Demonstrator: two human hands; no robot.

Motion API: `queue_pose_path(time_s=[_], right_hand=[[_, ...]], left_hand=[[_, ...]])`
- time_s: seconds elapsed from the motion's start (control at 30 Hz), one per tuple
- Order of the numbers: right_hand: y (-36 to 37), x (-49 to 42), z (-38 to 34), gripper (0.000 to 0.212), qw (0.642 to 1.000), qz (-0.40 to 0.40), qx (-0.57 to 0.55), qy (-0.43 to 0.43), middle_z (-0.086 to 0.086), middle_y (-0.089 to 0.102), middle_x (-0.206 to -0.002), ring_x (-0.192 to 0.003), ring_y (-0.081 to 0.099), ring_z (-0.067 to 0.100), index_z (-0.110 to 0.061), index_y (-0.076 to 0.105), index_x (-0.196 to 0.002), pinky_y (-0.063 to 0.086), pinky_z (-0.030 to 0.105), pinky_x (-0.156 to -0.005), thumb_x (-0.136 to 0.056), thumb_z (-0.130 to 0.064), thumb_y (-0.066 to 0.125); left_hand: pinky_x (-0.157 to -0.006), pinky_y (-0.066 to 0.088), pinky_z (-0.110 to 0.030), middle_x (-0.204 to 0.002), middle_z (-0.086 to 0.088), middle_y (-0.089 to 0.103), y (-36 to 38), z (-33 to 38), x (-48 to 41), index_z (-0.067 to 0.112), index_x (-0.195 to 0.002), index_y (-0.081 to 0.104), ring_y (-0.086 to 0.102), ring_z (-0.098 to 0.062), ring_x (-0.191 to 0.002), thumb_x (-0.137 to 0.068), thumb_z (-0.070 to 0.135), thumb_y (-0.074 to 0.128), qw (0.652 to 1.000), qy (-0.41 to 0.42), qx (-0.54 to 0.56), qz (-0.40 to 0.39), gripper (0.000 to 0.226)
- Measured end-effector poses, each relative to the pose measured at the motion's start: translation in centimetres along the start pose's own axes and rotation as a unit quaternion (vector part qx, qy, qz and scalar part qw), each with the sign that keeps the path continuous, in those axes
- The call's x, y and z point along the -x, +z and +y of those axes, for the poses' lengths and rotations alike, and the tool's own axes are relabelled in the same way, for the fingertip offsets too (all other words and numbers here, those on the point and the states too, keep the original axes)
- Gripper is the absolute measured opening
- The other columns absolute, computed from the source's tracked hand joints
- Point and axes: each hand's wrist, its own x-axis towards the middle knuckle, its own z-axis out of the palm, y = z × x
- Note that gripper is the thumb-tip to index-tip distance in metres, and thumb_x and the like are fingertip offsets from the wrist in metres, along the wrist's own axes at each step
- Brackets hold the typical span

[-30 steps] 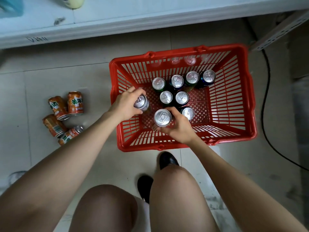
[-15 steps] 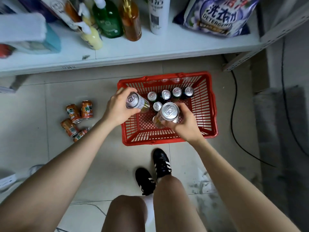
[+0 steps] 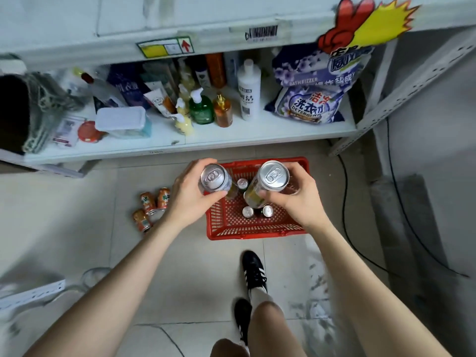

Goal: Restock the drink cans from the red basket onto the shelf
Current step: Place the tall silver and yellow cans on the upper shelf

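- Drink cans are being lifted two at a time, both directly above the red basket (image 3: 257,234).
- Left hand (image 3: 189,199) is curling its fingers round the shorter can (image 3: 215,177), above the basket's left wall.
- Right hand (image 3: 298,199) is wrapping round the taller can (image 3: 273,176), above the basket's middle.
- Three remaining cans (image 3: 247,212) are standing inside the basket; more may be hiding beneath the hands.
- Orange cans (image 3: 152,204) are lying on the floor just left of the basket.
- Shelf (image 3: 257,135) beyond the basket's far wall is showing only toiletries and detergent, so restocking is seemingly just beginning.
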Motion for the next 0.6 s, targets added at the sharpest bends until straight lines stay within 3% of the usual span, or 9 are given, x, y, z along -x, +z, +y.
queue_pose_path(time_s=[0.17, 0.37, 0.47, 0.6], right_hand=[[-2.1, 4.4, -4.9, 0.051, 0.999, 0.01, -0.028, -0.037, -0.005, 0.07, -0.101, -0.094, 0.065, 0.007, -0.016, 0.063, -0.107, 0.048, 0.018, -0.083, -0.064, -0.011, 0.089], [-5.3, 9.4, -9.6, 0.053, 0.996, 0.017, -0.051, -0.075, -0.005, 0.07, -0.104, -0.102, 0.065, 0.016, -0.021, 0.064, -0.107, 0.05, 0.048, -0.096, -0.059, -0.027, 0.087], [-7.4, 11.4, -11.7, 0.055, 0.995, 0.007, -0.056, -0.082, -0.004, 0.07, -0.105, -0.102, 0.065, 0.016, -0.022, 0.064, -0.108, 0.05, 0.051, -0.095, -0.058, -0.032, 0.086], [-10.3, 13.4, -14.6, 0.057, 0.994, -0.005, -0.046, -0.098, -0.007, 0.07, -0.104, -0.102, 0.065, 0.015, -0.024, 0.064, -0.109, 0.051, 0.05, -0.095, -0.057, -0.036, 0.084]], left_hand=[[-0.094, 0.049, -0.03, -0.108, 0.018, 0.062, -3.5, 5.4, 4.6, 0.026, -0.117, 0.053, 0.06, -0.006, -0.102, -0.064, 0.026, 0.089, 0.998, -0.014, 0.052, 0.03, 0.064], [-0.095, 0.045, -0.022, -0.114, 0.018, 0.061, -6.4, 11.3, 9.8, 0.028, -0.117, 0.053, 0.057, 0.002, -0.107, -0.061, 0.026, 0.091, 0.991, -0.033, 0.121, 0.048, 0.068], [-0.097, 0.048, -0.027, -0.113, 0.015, 0.065, -7.4, 14.6, 11.8, 0.028, -0.113, 0.056, 0.06, -0.002, -0.107, -0.059, 0.024, 0.092, 0.988, -0.025, 0.147, 0.049, 0.065], [-0.092, 0.049, -0.022, -0.108, 0.014, 0.068, -7.9, 19.3, 13.9, 0.025, -0.111, 0.06, 0.063, 0.0, -0.101, -0.058, 0.016, 0.093, 0.982, -0.01, 0.183, 0.055, 0.063]])
